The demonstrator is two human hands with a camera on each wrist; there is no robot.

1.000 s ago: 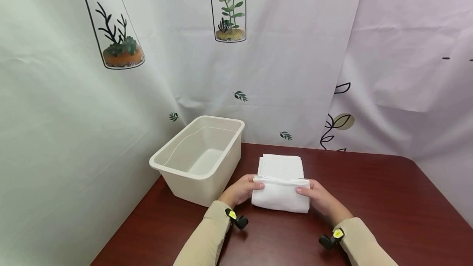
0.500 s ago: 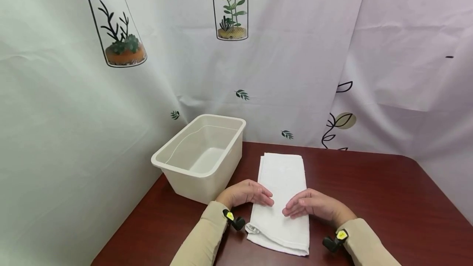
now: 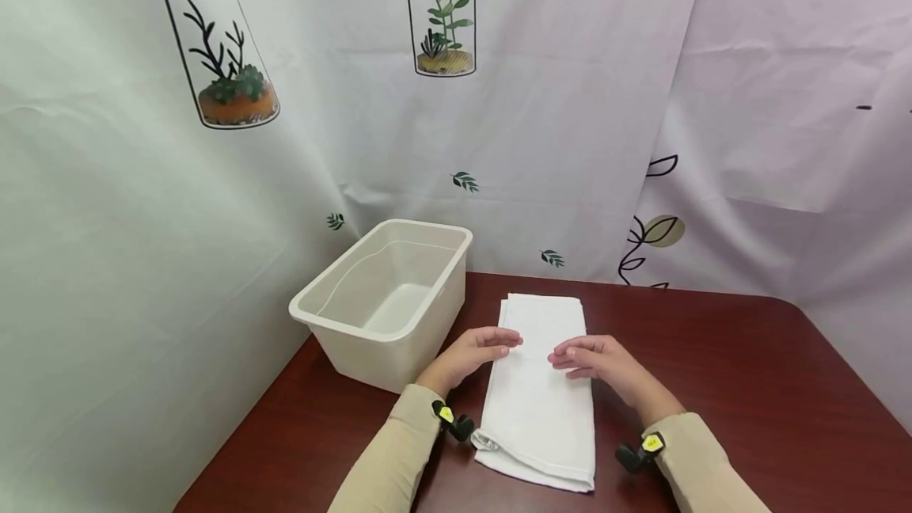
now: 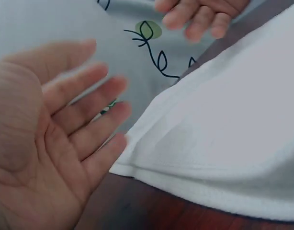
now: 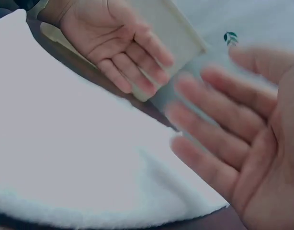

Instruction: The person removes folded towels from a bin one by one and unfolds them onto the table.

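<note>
A white folded towel lies lengthwise on the table as a long strip, its near left corner a little rolled up. Over its left edge my left hand hovers with relaxed, spread fingers, holding nothing. Opposite it, above the towel's right edge, my right hand is likewise loose, palm turned inward. In the left wrist view the fingers of the left hand are extended beside the towel. The right wrist view shows the right hand blurred, with slightly bent fingers and nothing in them.
A cream plastic bin with no contents showing stands to the left of the towel, close to the left hand. The dark red table extends to the right. A white curtain with plant prints hangs behind and along the left side.
A second ago both hands gripped the towel's folded near part. They have let it go, the towel now lies unfolded toward the near edge, and the hands have since moved toward its far half.
</note>
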